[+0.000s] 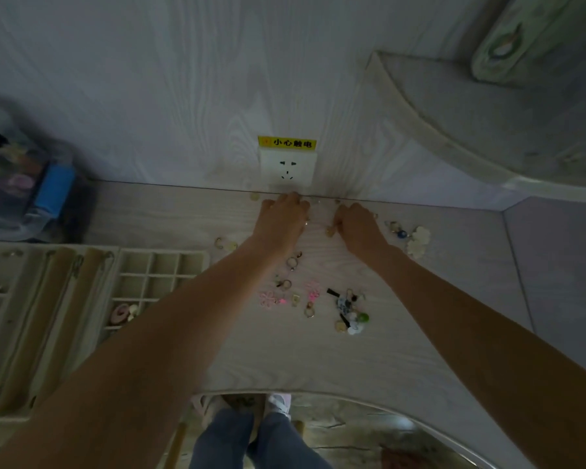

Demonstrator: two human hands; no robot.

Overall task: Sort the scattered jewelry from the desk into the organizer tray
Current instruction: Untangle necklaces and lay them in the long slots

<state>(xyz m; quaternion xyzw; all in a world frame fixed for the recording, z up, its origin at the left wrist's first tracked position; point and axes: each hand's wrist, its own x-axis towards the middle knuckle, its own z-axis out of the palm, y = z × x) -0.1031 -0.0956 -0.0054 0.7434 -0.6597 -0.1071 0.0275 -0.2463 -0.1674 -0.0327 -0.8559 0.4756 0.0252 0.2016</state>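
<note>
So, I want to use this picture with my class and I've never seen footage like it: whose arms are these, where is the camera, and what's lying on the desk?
There is no machine here. One wide-angle camera sits on a person's head, looking down along both bare arms. The left hand and right hand reach to the back of the desk, just under a wall socket, fingers curled over small pieces there; what they hold is too dim to tell. Scattered jewelry lies between the arms: rings, pink flower pieces, a white flower piece. The organizer tray stands at the left, a few items already in it.
</note>
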